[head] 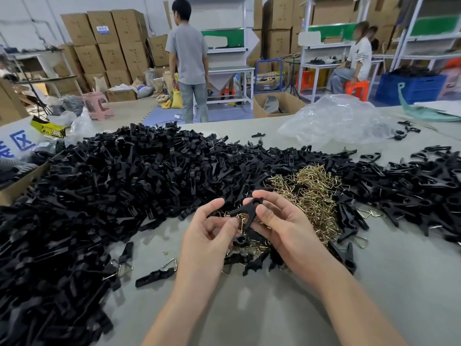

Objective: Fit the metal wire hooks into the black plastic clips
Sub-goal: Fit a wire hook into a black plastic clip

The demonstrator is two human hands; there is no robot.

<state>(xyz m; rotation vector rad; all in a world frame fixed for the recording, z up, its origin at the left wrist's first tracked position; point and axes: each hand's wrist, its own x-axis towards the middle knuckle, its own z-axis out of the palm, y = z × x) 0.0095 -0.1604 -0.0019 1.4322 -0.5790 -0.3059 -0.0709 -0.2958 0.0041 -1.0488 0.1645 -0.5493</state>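
Black plastic clip (pixel 245 216) is held off the desk (pixel 249 308) between both hands, at the near edge of the work area. The right hand (pixel 282 226) pinches its upper ringed end between thumb and forefinger, and the remaining fingers (pixel 264 213) are curled behind it. The left hand (pixel 209 236) is closed narrowly on the clip's left edge, where one metal wire hook (pixel 241 219) shows in the gap. The clip's long axis runs roughly from one o'clock down to seven o'clock, with the hook lying at nine o'clock of the right fingertips and nearer the left hand. Seating therefore appears to depend on a push from the left against the right hand's hold. Whether the hook is already engaged cannot be determined; its ends are hidden by the clip and the left fingertips. Loose hook pile (pixel 306 193) lies at one o'clock of the hands, just beyond them. Unassembled clip heap (pixel 124 183) spreads from nine to twelve o'clock and is cut off at the left frame edge.
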